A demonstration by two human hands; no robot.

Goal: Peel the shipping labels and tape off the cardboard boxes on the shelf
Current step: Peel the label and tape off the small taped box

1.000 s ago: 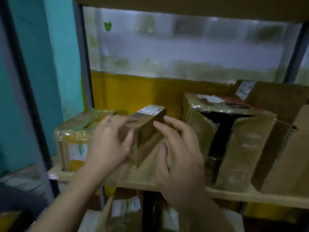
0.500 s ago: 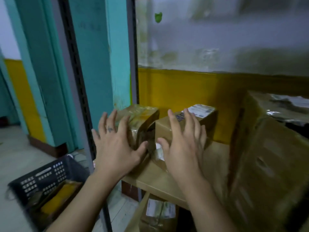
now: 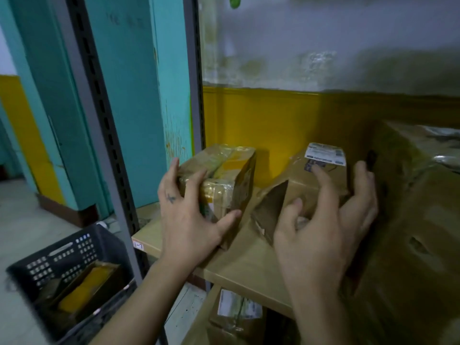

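Observation:
Two small cardboard boxes stand on the wooden shelf board [image 3: 249, 267]. The left one, a taped box [image 3: 231, 170], is wrapped in shiny clear and yellow tape. My left hand [image 3: 189, 220] grips it, fingers over its top left edge and thumb on its front right corner. To its right a labelled box [image 3: 298, 185] sits tilted with a front flap hanging open and a white shipping label [image 3: 324, 153] on its far top edge. My right hand [image 3: 323, 230] curls round this box, index fingertip on top just below the label, thumb at the front.
A large taped cardboard box [image 3: 418, 220] fills the shelf's right side, close to my right hand. The grey slotted shelf post [image 3: 99, 145] stands at left. A black plastic crate [image 3: 69, 267] holding cardboard sits on the floor. Another labelled box [image 3: 239, 312] lies on the shelf below.
The view has swung left and closer. My left hand went from the labelled box to gripping the taped box. My right hand's flat fingers have spread and curled round the labelled box.

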